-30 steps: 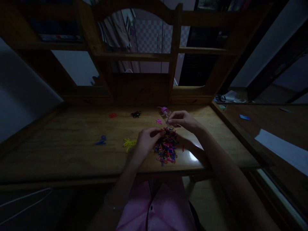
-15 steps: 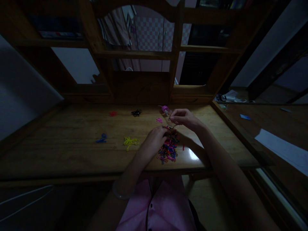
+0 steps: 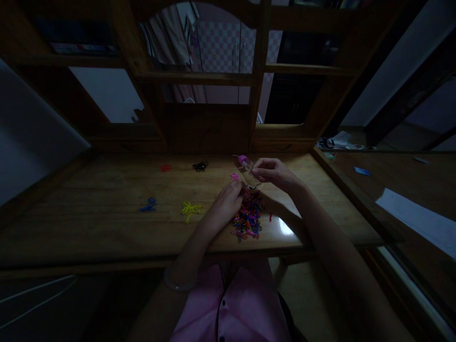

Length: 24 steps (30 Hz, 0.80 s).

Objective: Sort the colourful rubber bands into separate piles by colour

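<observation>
A heap of small mixed-colour elastic bands lies near the front edge of the wooden desk. My left hand rests on the heap's upper left side, its fingers curled down into the bands. My right hand hovers just behind the heap, thumb and fingers pinched together on something too small and dark to name. A few pink bands lie between the two hands, and a pink object sits beyond the right hand.
Sorted little groups lie on the desk: yellow bands, blue bands, red bands, black bands. A wooden shelf unit rises at the back. A second desk with white paper stands to the right.
My left hand has moved forward and to the right, from the heap's left edge up to its top. My right hand stayed pinched behind the heap, shifting slightly.
</observation>
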Available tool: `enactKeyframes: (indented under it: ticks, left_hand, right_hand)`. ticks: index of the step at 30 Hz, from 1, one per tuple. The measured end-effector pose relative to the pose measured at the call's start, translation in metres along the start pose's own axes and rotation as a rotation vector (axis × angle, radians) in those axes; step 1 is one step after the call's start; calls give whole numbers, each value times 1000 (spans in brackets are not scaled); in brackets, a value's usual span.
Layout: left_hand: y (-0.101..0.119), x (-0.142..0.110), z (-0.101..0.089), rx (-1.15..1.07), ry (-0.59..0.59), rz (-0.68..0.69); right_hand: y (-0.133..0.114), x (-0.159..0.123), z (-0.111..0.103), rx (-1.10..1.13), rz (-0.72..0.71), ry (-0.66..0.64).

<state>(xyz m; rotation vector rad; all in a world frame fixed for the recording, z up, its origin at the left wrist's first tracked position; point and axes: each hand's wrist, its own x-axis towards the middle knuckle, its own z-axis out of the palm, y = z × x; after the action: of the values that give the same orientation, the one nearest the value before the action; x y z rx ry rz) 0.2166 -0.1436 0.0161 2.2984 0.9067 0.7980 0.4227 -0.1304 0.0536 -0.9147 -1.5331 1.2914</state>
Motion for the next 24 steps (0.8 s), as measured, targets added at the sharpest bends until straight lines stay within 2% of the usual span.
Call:
enactKeyframes:
  ticks: [8,13,19,24]
  left_hand:
    - [2,-2,-6,-240,12,-134]
    - [-1,0,-6,-564,63,-234]
    - [5,0,-15,-912,126,-333]
    - [8,-5,-20,-1176,130,-421]
  right_hand:
    - [-1,0,0,-22,-17,7]
    - [0,1,-1,1,-18,0]
    - [0,0,-1,21,-20,4]
    - [1,0,-3,84,-44,38]
